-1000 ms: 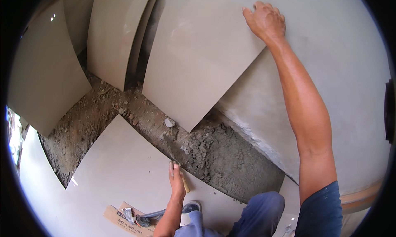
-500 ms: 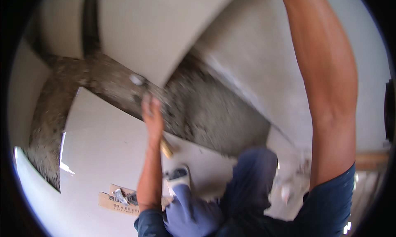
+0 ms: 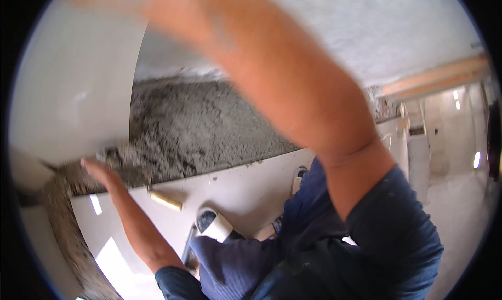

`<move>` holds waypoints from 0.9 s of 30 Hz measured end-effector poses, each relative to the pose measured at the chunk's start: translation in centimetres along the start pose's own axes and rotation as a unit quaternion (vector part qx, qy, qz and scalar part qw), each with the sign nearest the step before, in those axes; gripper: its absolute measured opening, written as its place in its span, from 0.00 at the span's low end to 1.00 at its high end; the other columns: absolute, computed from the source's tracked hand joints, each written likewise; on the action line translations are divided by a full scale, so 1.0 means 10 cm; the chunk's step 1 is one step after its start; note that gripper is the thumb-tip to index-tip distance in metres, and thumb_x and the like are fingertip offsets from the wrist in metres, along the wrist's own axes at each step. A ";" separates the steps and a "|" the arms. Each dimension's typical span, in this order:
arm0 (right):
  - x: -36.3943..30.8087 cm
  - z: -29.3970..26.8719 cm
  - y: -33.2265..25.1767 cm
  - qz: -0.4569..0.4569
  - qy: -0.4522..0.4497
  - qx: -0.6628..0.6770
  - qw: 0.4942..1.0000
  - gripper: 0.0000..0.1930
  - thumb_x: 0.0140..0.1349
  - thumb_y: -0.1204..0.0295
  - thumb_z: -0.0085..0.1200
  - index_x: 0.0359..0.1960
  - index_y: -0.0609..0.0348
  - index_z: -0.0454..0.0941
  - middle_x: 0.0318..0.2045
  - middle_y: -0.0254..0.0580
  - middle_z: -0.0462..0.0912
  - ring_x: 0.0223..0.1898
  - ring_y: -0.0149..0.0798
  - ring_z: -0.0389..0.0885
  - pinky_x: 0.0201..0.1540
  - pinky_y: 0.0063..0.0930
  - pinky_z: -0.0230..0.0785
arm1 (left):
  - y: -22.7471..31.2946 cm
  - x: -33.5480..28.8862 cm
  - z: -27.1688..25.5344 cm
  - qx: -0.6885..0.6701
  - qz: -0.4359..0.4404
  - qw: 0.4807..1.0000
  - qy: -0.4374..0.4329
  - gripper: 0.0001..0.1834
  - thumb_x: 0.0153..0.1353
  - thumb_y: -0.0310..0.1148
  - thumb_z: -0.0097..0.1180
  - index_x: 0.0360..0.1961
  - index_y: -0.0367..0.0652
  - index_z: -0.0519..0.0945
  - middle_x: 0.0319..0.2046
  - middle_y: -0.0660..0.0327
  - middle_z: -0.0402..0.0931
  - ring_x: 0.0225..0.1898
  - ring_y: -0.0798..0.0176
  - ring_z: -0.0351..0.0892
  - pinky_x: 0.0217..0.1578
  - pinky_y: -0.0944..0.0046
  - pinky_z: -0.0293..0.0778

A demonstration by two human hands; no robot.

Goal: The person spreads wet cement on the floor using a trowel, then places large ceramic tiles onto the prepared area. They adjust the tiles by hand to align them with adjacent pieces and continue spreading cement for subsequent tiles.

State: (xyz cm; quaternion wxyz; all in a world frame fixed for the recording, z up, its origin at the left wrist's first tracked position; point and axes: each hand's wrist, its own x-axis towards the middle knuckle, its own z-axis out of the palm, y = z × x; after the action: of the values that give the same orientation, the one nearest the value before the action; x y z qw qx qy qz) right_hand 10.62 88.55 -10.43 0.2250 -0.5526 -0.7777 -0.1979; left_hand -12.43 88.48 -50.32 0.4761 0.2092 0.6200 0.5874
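A large, glossy pale tile (image 3: 78,75) stands on edge at the left, its lower corner over the grey mortar bed. My left hand (image 3: 98,170) is low beside the tile's bottom edge, fingers stretched out; whether they touch it I cannot tell. My right arm crosses the upper middle. At its end my right hand (image 3: 170,10) is smeared by motion in front of the tile's upper part, and its grip does not show. Rough, wet-looking mortar (image 3: 204,127) spreads between the wall and the laid tiles (image 3: 251,180). A yellow-handled tool (image 3: 166,200) lies at their edge, its kind unclear.
A slipper-clad foot (image 3: 213,224) rests on the laid tiles, with my other foot (image 3: 298,179) further right. A bare grey wall (image 3: 355,28) runs along the far side. Wooden boards (image 3: 434,80) lie at the right by a tiled floor (image 3: 449,206).
My view has turned. My right arm has swung from the upper right across to the upper left. My left hand now appears further left, by the standing tile's bottom edge.
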 end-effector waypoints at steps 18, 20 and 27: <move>-1.66 -0.41 1.24 0.181 0.159 0.105 0.965 0.28 0.44 0.43 0.64 0.16 0.59 0.71 0.14 0.41 0.74 0.18 0.41 0.77 0.20 0.34 0.70 | 0.53 -0.25 0.42 -0.098 -0.018 0.995 -0.030 0.44 0.62 0.69 0.29 0.69 0.50 0.51 0.69 0.51 0.47 0.69 0.43 0.46 0.64 0.39 0.52; -1.64 -0.66 1.39 0.182 0.234 0.050 0.954 0.25 0.45 0.47 0.64 0.13 0.58 0.73 0.11 0.42 0.74 0.14 0.41 0.75 0.20 0.37 0.70 | 0.66 -0.39 0.42 -0.046 0.048 0.997 -0.040 0.43 0.63 0.68 0.30 0.70 0.50 0.49 0.68 0.50 0.47 0.68 0.44 0.47 0.64 0.40 0.53; -3.08 -1.76 2.02 0.205 0.324 0.148 0.912 0.24 0.58 0.56 0.60 0.11 0.58 0.69 0.10 0.36 0.73 0.12 0.30 0.70 0.17 0.27 0.64 | 1.22 -1.46 0.47 0.181 0.206 0.955 -0.116 0.43 0.66 0.65 0.29 0.70 0.45 0.48 0.66 0.47 0.52 0.61 0.47 0.59 0.57 0.46 0.64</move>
State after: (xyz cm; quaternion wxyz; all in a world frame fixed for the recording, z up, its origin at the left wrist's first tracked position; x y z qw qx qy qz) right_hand 40.98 61.29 -12.27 0.5797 -0.5657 -0.5520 -0.1980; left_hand -5.50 81.73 -33.30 0.3678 0.4819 0.6000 0.5220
